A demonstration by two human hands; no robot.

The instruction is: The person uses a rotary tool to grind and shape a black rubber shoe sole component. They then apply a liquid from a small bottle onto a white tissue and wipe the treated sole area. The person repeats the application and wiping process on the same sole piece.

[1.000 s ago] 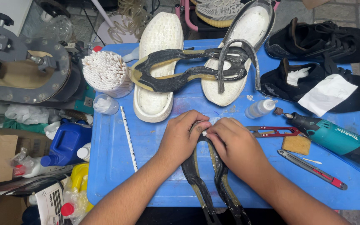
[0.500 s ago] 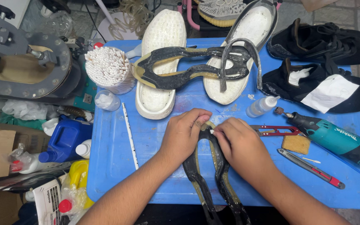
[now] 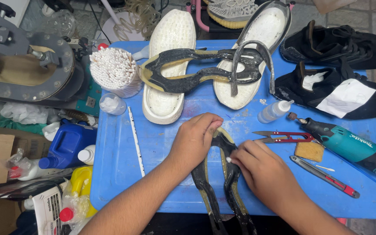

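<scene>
1. Rubber outsole piece (image 3: 223, 182), black with a yellowish edge, lies at lower centre of the frame on the blue table (image 3: 162, 174).
2. My left hand (image 3: 194, 139) clamps its top end; I'd keep that pressure steady.
3. My right hand (image 3: 262, 172) pinches a cotton swab (image 3: 229, 159) against the strip; short strokes suit.
4. Red snips (image 3: 283, 137) lie right; swab cup (image 3: 114, 72) sits upper left.

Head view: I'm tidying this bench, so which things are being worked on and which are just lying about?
In use:
left hand
right hand
black rubber outsole piece
cotton swab

Lying about:
white soles
black shoes
red snips
rotary tool
cup of swabs
glue bottle
</scene>
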